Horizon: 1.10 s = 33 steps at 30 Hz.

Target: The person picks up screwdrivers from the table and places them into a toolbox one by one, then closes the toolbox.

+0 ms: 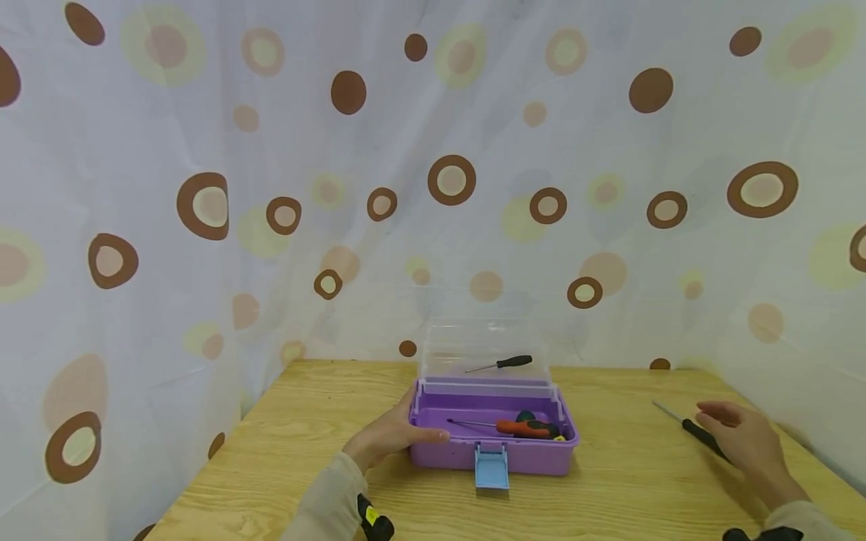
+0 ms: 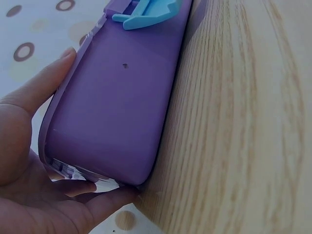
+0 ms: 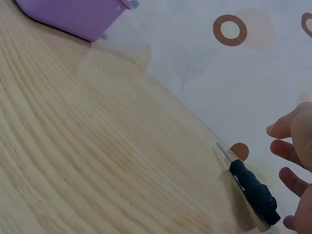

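Note:
A purple toolbox [image 1: 446, 455] with a pale blue latch [image 1: 492, 467] stands on the table, its clear lid [image 1: 446, 347] raised at the back. My left hand [image 1: 392, 436] grips the box's left end, thumb along the front rim and fingers around the side. Inside lies a screwdriver with a red and black handle [image 1: 517, 427], beside a dark green thing too hidden to identify. On the right, my right hand [image 1: 747, 445] hovers by a black-handled screwdriver [image 3: 253, 192], fingers loosely bent and apart from it in the right wrist view.
A small black-handled screwdriver [image 1: 514, 361] shows at the clear lid; whether it lies in the lid or behind it, I cannot tell. The wooden table [image 1: 622, 481] is bordered by a white curtain [image 1: 501, 113] with brown and yellow circles at the back and sides.

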Motion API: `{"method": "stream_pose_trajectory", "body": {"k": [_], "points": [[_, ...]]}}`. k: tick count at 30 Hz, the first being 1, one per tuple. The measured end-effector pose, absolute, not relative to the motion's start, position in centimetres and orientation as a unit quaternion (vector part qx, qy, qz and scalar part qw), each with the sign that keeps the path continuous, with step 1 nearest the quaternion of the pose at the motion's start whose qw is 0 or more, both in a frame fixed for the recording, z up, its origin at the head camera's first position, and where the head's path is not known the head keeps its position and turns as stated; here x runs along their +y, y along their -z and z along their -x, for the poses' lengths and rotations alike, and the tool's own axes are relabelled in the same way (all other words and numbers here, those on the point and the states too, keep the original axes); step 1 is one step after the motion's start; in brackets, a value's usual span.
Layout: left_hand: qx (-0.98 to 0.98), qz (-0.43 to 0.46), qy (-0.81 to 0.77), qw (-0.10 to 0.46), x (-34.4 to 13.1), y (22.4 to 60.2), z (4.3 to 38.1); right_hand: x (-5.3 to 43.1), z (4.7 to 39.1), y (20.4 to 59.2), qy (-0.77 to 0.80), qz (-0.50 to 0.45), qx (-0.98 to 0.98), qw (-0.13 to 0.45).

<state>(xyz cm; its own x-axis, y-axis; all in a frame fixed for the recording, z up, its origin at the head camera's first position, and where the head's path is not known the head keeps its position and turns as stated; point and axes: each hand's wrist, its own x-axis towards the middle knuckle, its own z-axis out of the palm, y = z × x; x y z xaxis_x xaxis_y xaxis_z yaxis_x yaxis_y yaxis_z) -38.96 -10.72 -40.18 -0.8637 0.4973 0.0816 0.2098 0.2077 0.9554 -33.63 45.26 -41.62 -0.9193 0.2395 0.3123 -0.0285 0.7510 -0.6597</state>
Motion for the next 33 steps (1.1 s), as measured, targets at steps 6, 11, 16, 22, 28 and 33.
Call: {"method": "stream_pose_trajectory", "body": {"k": [6, 11, 16, 22, 28, 33], "points": [[0.766, -0.235, -0.585, 0.123, -10.7, 40.2, 39.1, 46.4, 33.2, 42.3, -0.337, 0.118, -0.920, 0.160], [0.766, -0.234, -0.586, 0.121, -10.8, 40.2, 39.2, 47.0, 33.3, 42.8, -0.324, 0.147, -0.927, 0.118], [0.770, -0.237, -0.579, 0.121, -10.7, 40.2, 39.2, 47.5, 33.2, 43.5, -0.304, 0.133, -0.941, 0.072], [0.771, -0.237, -0.579, 0.119, -10.7, 40.2, 39.1, 47.3, 33.4, 43.7, -0.277, 0.132, -0.948, 0.082], [0.769, -0.237, -0.582, 0.120, -10.7, 40.3, 39.2, 46.8, 33.4, 43.7, -0.270, 0.145, -0.948, 0.085], [0.769, -0.238, -0.582, 0.119, -10.7, 40.3, 39.2, 46.7, 33.6, 43.9, -0.269, 0.154, -0.945, 0.099]]}}
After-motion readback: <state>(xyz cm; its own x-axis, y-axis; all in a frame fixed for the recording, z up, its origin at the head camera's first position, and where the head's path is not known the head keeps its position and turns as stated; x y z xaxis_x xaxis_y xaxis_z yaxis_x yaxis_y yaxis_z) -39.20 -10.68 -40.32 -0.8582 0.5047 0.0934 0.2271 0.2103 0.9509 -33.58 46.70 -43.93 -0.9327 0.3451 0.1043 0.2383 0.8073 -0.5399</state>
